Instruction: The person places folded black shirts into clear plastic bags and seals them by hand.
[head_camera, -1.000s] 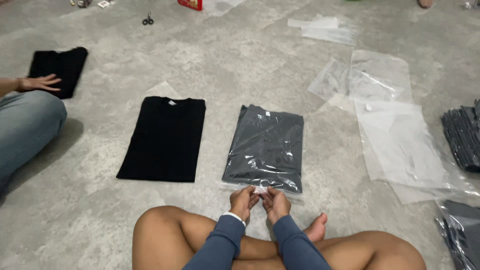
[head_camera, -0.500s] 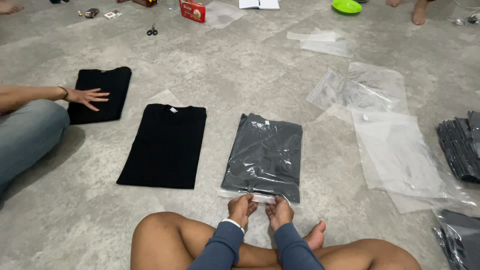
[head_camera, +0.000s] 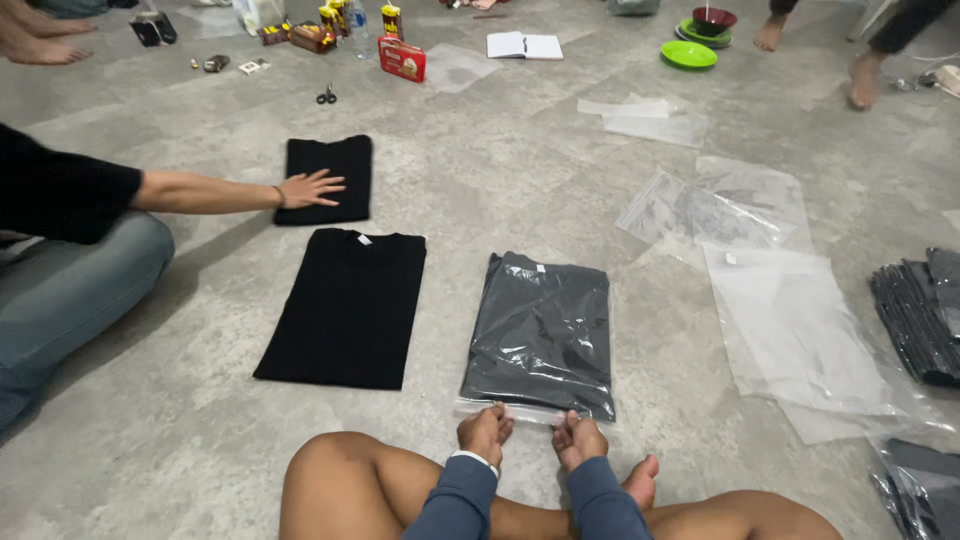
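Since half a second ago, both hands are sliding slightly apart along the bag flap; a co-worker's hand (head_camera: 310, 188) is pressing a folded shirt (head_camera: 325, 178) at ten o'clock. I am seeing my left hand (head_camera: 485, 432) and right hand (head_camera: 578, 438) each pinching the flap (head_camera: 530, 412) of the bagged shirt (head_camera: 540, 335), lying at twelve o'clock. Risk, as I am judging it: uneven pressing is leaving the seal wrinkled or gaping.

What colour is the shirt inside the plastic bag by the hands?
Dark grey shirt, seen through the clear bag in the head view.
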